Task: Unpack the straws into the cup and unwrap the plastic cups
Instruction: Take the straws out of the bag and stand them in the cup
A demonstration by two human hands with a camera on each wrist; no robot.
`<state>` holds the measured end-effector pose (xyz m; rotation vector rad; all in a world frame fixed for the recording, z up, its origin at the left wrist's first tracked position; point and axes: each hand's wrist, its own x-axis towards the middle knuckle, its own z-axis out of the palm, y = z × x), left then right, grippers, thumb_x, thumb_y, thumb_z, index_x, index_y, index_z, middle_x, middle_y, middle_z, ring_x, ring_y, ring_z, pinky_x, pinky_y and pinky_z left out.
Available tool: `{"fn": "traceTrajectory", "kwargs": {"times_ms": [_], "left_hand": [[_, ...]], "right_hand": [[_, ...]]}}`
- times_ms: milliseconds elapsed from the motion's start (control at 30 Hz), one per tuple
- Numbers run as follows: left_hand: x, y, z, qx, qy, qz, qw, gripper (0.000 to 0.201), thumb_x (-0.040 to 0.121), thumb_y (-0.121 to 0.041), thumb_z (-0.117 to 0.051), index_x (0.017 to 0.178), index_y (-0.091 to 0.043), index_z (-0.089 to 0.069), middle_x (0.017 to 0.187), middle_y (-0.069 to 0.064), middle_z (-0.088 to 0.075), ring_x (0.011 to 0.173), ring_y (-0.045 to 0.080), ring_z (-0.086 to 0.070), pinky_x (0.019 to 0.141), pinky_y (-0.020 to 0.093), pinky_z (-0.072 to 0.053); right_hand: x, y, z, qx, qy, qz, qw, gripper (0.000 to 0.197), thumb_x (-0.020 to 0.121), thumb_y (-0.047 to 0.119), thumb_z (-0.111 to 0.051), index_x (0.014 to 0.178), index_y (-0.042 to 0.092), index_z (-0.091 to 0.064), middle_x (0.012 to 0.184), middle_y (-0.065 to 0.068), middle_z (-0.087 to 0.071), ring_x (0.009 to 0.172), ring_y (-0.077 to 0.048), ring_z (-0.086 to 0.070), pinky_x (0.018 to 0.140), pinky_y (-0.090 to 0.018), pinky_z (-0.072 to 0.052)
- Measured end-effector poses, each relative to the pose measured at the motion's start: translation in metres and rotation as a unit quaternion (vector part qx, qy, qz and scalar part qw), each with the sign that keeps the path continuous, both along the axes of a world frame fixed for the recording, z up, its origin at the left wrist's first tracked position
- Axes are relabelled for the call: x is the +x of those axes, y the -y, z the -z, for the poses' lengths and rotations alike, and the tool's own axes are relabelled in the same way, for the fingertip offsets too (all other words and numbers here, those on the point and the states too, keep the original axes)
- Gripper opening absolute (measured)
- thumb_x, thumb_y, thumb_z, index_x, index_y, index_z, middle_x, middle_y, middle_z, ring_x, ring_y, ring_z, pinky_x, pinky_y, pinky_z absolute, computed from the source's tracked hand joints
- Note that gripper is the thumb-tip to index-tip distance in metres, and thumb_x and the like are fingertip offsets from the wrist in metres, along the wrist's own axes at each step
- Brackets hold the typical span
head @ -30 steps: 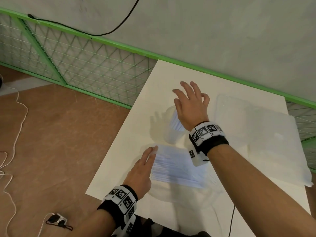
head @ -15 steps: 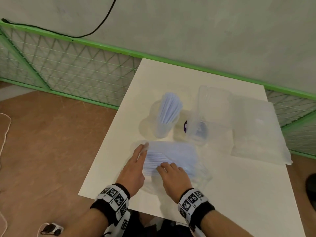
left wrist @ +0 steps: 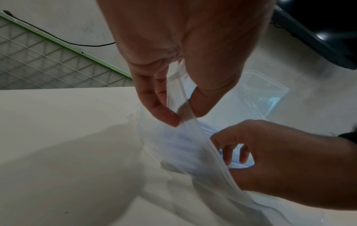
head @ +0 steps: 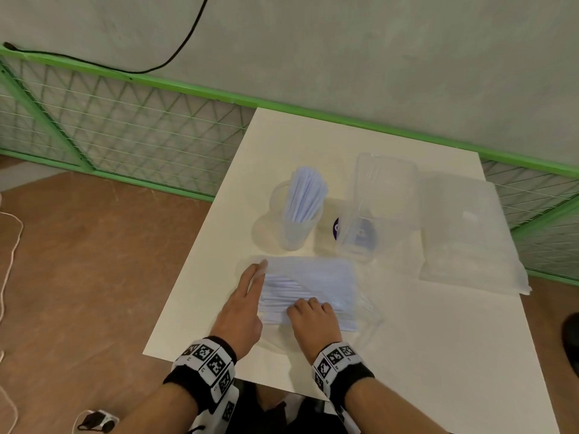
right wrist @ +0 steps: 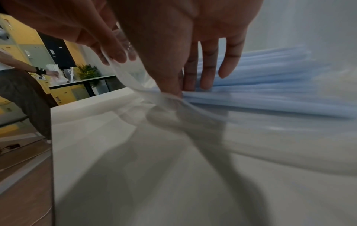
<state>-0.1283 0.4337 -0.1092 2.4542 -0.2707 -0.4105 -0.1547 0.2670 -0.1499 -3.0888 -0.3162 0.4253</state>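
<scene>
While the left hand [head: 242, 303] pinches the open lip of the clear bag [left wrist: 174, 97] between thumb and fingertips and lifts it, the right hand [head: 313, 317] reaches into the mouth with its fingers curled down onto the loose blue straws [head: 308, 285]; the right wrist view shows those fingers only part closed over the top of the bundle, so whether they have a firm hold of any straws cannot be told. The bag lies flat near the front edge of the white table [head: 407, 355], with the straws running across it away from the opening. Just behind it stands the cup [head: 293, 220], upright and already holding a sheaf of straws that leans to one side. Beside the cup lies a clear tub [head: 380, 195] on its side, and further right a flat plastic packet [head: 466, 233], probably the wrapped cups, looks untouched. To do this step well, the left hand should keep the lip raised and taut so the film does not cling to the straws, while the right gathers a modest bunch, squares the ends and draws it straight out along its length. Light straws scatter and roll easily, so a snug grip matters. The cup looks light and top-heavy, so the bunch should go in gently, ends first.
</scene>
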Motion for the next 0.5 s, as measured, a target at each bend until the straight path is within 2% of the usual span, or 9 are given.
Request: {"fn": "traceTrajectory", "kwargs": {"times_ms": [133, 300, 367, 433, 500], "left_hand": [[0.000, 0.001, 0.000, -0.001, -0.002, -0.005, 1.000, 0.099, 0.079, 0.011, -0.054, 0.155, -0.030, -0.005, 0.162, -0.012, 0.001, 0.103, 0.022, -0.060, 0.071, 0.019, -0.038], [0.000, 0.000, 0.003, -0.009, -0.002, -0.006, 1.000, 0.104, 0.077, 0.012, -0.055, 0.155, -0.033, -0.002, 0.161, -0.011, 0.001, 0.111, 0.024, -0.059, 0.076, 0.025, -0.047], [0.000, 0.000, 0.003, -0.013, -0.001, -0.004, 1.000, 0.107, 0.076, 0.013, -0.054, 0.154, -0.036, 0.000, 0.161, -0.012, 0.001, 0.111, 0.023, -0.059, 0.075, 0.024, -0.048], [0.000, -0.001, 0.004, -0.015, 0.000, -0.003, 1.000, 0.108, 0.075, 0.014, -0.054, 0.154, -0.037, 0.001, 0.160, -0.013, 0.002, 0.112, 0.022, -0.058, 0.074, 0.023, -0.046], [0.001, 0.000, 0.004, -0.015, -0.001, -0.003, 1.000, 0.108, 0.075, 0.014, -0.054, 0.154, -0.036, 0.000, 0.160, -0.015, 0.003, 0.114, 0.021, -0.057, 0.074, 0.023, -0.047]], "right_hand": [[0.002, -0.001, 0.001, 0.014, 0.019, 0.010, 1.000, 0.048, 0.044, 0.014, -0.090, 0.088, 0.019, -0.072, 0.080, 0.001, -0.070, 0.069, -0.022, -0.066, 0.055, -0.036, -0.052], [0.005, -0.002, 0.003, -0.005, 0.021, 0.007, 1.000, 0.040, 0.041, 0.013, -0.090, 0.076, 0.018, -0.072, 0.078, -0.001, -0.067, 0.069, -0.024, -0.066, 0.055, -0.038, -0.053], [0.007, -0.002, 0.003, -0.003, 0.013, 0.017, 1.000, 0.038, 0.043, 0.011, -0.089, 0.076, 0.017, -0.072, 0.077, -0.001, -0.067, 0.068, -0.024, -0.066, 0.055, -0.038, -0.054], [0.009, -0.003, -0.001, 0.000, -0.010, 0.018, 1.000, 0.029, 0.059, 0.008, -0.081, 0.086, 0.015, -0.072, 0.086, -0.004, -0.068, 0.079, -0.027, -0.067, 0.065, -0.041, -0.055], [0.011, -0.003, -0.003, -0.002, -0.032, 0.005, 0.999, 0.028, 0.081, 0.004, -0.061, 0.107, 0.011, -0.067, 0.109, -0.008, -0.065, 0.103, -0.032, -0.062, 0.084, -0.045, -0.050]]}}
